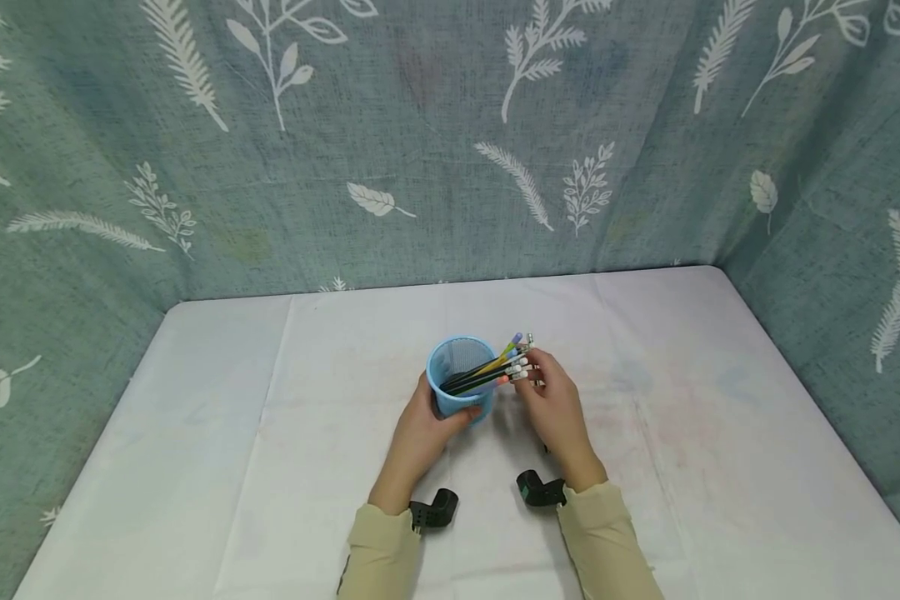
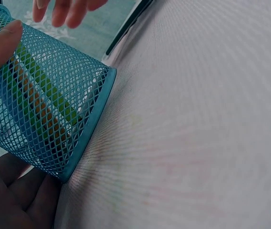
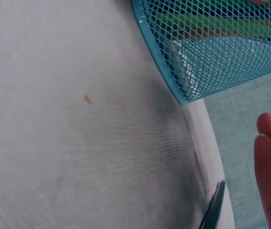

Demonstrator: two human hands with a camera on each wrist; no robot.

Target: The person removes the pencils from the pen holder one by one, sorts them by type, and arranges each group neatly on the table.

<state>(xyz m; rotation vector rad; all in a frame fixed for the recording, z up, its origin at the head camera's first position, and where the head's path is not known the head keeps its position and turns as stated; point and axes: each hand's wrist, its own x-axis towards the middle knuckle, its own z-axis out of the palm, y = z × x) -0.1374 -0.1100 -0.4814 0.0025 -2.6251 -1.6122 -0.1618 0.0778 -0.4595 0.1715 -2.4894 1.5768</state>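
A light-blue mesh pen cup (image 1: 460,401) stands on the table, with my left hand (image 1: 422,429) gripping it around the side, thumb across its front. Several pencils (image 1: 487,372) lean rightward out of it, some black with white eraser ends. Through the mesh in the left wrist view, green and orange pencil shafts (image 2: 40,98) show. My right hand (image 1: 557,408) is beside the pencils' upper ends, seemingly touching them. Straight, spread fingers (image 3: 268,164) of that hand show apart from the cup in the right wrist view; contact of thumb and index finger is hidden.
A white cloth covers the table (image 1: 330,467). Green leaf-patterned curtains (image 1: 435,150) hang behind it and at both sides. A dark slim thing (image 3: 215,207) lies near the right hand; its kind is unclear. Black wrist-worn cameras (image 1: 437,508) sit on both wrists.
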